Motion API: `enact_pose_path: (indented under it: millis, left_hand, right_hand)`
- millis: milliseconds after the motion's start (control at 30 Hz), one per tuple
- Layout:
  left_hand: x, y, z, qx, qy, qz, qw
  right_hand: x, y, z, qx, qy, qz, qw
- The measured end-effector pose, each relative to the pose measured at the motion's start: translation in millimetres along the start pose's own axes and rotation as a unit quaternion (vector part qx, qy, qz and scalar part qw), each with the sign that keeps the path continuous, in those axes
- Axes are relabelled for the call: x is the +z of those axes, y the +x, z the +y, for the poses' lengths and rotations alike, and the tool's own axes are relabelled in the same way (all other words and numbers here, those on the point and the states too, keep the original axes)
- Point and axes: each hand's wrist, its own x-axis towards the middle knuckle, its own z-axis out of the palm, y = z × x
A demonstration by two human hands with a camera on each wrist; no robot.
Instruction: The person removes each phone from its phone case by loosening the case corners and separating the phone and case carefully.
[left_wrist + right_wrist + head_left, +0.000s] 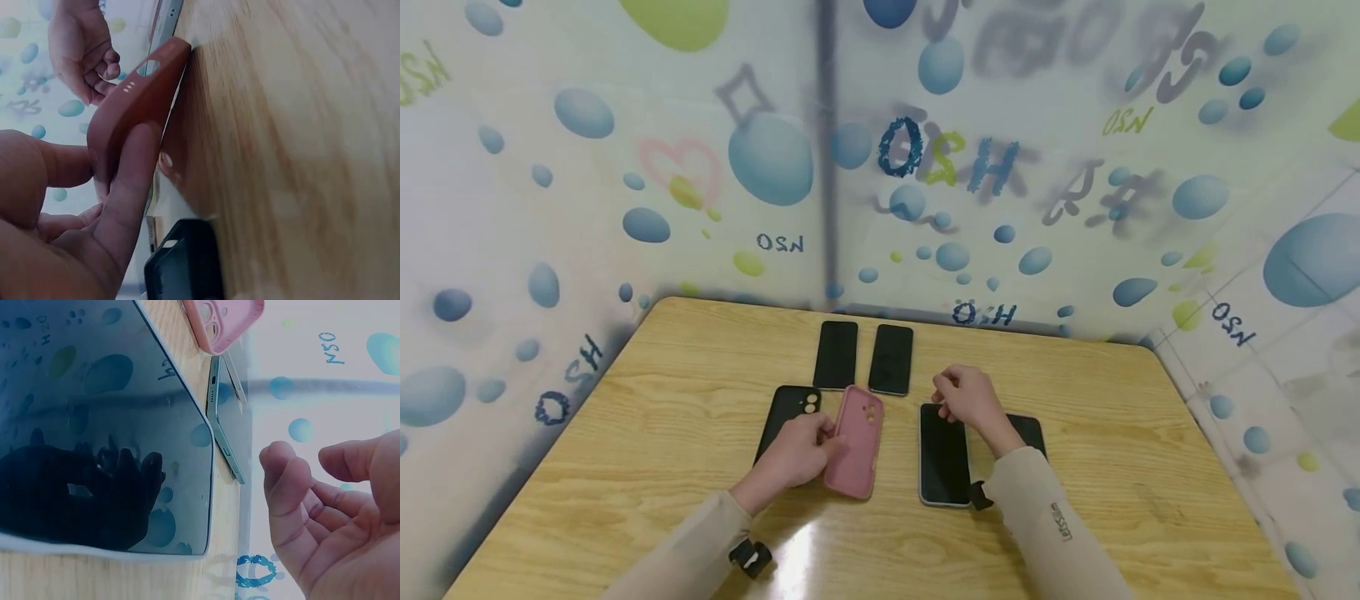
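Observation:
My left hand (800,452) pinches the left edge of a pink phone case (859,450) between thumb and fingers. In the left wrist view the pink case (140,87) stands tilted, one end against the wooden table. Partly beneath my left hand lies a black phone case (784,410) with camera holes. My right hand (967,396) hovers over the top end of a smartphone (945,462) with a dark, glossy screen, fingers loosely curled and holding nothing. Another dark-screened phone (1028,432) with a pinkish edge is partly hidden under my right forearm.
Two more black-screened phones (836,356) lie side by side towards the back of the wooden table (1075,379). Behind the table hangs a white curtain (700,167) printed with blue and green drops.

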Motion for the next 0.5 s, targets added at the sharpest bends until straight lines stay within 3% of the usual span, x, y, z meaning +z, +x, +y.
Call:
enact_pose_path:
  millis: [300, 500]
  left_hand:
    - [-1.1, 1.2, 2.1, 0.01, 0.072, 0.003, 0.9974]
    - [0.2, 0.6, -2.4, 0.01, 0.084, -0.006, 0.9964]
  right_hand:
    - [-3.3, 0.1, 1.4, -0.003, 0.004, -0.001, 1.0]
    - [-3.0, 0.1, 3.5, -0.004, -0.002, -0.001, 1.0]
